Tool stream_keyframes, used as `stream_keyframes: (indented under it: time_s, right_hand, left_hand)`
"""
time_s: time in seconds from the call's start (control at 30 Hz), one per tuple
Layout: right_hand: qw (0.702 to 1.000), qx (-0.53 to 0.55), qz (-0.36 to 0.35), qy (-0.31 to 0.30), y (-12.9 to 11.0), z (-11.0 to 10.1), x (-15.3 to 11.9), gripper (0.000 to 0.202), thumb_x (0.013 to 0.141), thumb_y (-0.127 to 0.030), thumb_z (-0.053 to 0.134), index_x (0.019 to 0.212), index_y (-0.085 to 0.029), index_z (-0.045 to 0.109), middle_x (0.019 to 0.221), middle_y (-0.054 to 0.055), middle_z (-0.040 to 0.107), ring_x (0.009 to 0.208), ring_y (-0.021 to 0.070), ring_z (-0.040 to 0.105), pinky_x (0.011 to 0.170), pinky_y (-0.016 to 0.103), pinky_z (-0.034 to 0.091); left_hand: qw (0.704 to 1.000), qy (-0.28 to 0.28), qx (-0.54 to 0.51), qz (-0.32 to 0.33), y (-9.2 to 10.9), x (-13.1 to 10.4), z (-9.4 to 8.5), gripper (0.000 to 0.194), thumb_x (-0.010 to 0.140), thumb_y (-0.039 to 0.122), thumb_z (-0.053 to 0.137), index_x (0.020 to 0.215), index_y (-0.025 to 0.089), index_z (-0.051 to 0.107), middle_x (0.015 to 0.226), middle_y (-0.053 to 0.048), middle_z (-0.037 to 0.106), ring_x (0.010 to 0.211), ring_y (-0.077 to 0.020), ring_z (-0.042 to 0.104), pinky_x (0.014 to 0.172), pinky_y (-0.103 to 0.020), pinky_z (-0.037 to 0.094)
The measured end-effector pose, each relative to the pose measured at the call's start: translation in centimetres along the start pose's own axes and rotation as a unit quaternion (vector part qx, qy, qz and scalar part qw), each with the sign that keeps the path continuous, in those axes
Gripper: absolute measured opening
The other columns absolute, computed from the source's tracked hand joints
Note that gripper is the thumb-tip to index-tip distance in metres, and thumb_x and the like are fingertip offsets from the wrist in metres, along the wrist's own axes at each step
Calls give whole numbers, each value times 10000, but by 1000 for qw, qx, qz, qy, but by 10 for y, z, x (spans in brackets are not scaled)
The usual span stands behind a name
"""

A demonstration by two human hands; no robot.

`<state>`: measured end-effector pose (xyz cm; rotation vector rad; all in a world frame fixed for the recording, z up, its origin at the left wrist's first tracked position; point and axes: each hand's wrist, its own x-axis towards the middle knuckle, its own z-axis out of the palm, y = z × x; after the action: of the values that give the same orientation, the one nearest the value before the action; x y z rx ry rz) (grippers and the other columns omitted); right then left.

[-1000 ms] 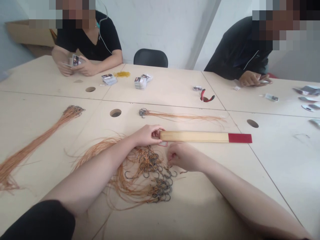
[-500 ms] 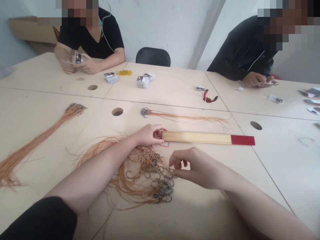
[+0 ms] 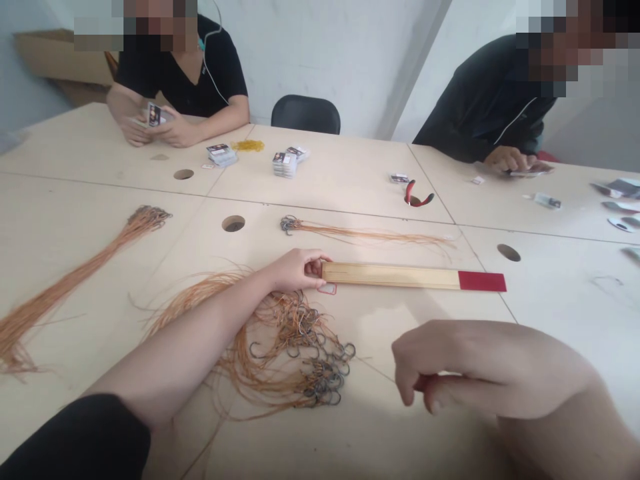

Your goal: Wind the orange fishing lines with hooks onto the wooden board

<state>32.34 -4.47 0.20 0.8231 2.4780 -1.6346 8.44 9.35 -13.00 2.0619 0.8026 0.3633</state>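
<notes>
My left hand (image 3: 300, 270) grips the left end of a flat pale wooden strip (image 3: 390, 275) whose right end is red. Beside its fingertips lies a small red-edged label (image 3: 327, 289). Below my left forearm spreads a tangled pile of fish hooks (image 3: 325, 373) with orange lines (image 3: 245, 360). To the right of the pile, my right hand (image 3: 450, 373) hangs above the table with its fingers curled in. A thin dark line runs from the hooks toward it; whether the fingers hold anything is hidden.
A bundle of hooked lines (image 3: 95, 267) lies at left, a smaller bundle (image 3: 360, 231) beyond the strip. Red-handled pliers (image 3: 417, 195) stand in a table hole. Stacked small packs (image 3: 285, 165) and yellow rubber bands (image 3: 247, 145) lie farther back. Two people sit opposite, handling small items.
My right hand has moved right and toward me, away from the hooks, and turned downward. One hook at the pile's right edge has shifted slightly right. My left hand stays on the strip.
</notes>
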Motion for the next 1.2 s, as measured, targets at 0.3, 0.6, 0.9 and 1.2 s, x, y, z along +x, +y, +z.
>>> stream_keyframes:
  time_s: [0.3,0.6,0.9,1.2]
  right_hand:
    - [988,-46,109,96,9,-12,-47,178,914,-277,399,949,-262,573,854,48,584,772,130,560,695,246,459]
    - [970,-64,174,157,21,-16,-57,261,924,-410,343,912,-253,552,824,27,555,754,126,522,667,267,428]
    - [964,20,168,207,84,-45,-74,186,862,-426,474,844,-247,526,782,24,495,735,150,472,674,281,416]
    - [898,17,213,385,131,-52,-103,335,680,-557,648,728,-227,627,674,77,561,593,130,519,572,311,428]
  left_hand:
    - [1000,-1,7,4,1,-1,0,465,657,248,659,1106,176,564,741,12,572,625,-95,499,579,-210,400]
    - [1000,-3,11,3,0,-1,-1,476,657,252,659,1116,178,559,733,14,565,622,-95,491,579,-209,394]
    - [1000,-6,7,5,0,-1,-1,461,666,255,646,1112,181,558,734,20,555,622,-92,477,588,-211,392]
    - [1000,-4,8,8,-1,-1,-1,453,662,241,647,1103,183,563,743,18,563,629,-92,485,591,-209,396]
